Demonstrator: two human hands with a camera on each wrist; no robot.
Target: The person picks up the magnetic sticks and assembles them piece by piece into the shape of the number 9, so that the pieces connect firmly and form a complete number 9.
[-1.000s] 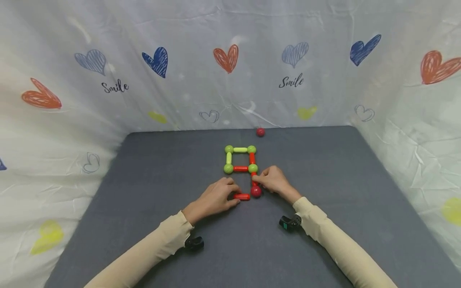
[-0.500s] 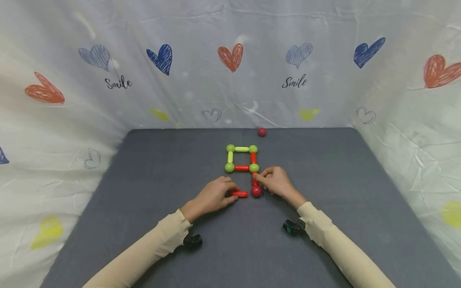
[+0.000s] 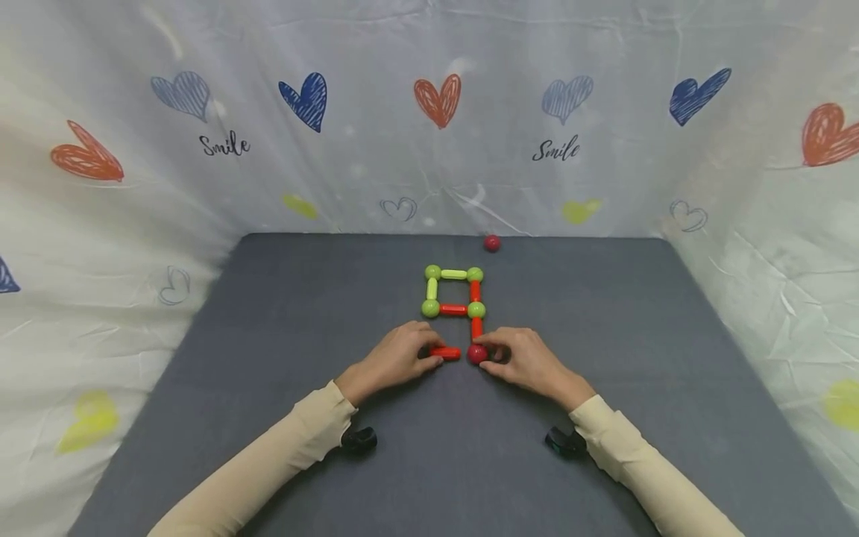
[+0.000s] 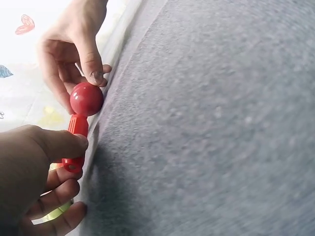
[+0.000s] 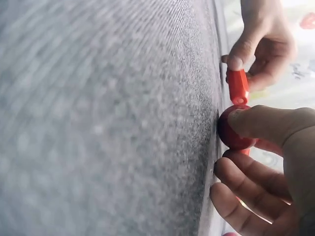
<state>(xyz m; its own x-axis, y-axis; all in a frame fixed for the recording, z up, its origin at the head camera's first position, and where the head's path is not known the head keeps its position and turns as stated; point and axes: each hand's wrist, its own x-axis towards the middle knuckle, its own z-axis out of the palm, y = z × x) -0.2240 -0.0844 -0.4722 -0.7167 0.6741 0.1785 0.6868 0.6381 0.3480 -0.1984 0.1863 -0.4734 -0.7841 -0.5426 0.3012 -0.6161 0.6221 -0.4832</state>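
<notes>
My left hand (image 3: 401,356) pinches a red rod (image 3: 446,353) between thumb and fingers, its free end pointing right. Just beyond that end is a red ball (image 3: 477,353), with a small gap between them in the head view. My right hand (image 3: 530,359) holds this ball from the right side with thumb and fingertips. A second red rod (image 3: 476,328) runs from the ball up to the near right corner of a square of green balls and rods. In that square, the near red rod (image 3: 453,309) and the far green rod (image 3: 454,274) lie parallel.
Another red ball (image 3: 492,243) lies by the far edge of the grey table (image 3: 309,298). Behind it hangs a white curtain (image 3: 362,119) printed with hearts. Black wrist bands (image 3: 359,440) sit under both sleeves.
My right hand has moved from the near red rod down to the red ball and now grips it. The left hand's rod has shifted slightly away from me, level with the ball.
</notes>
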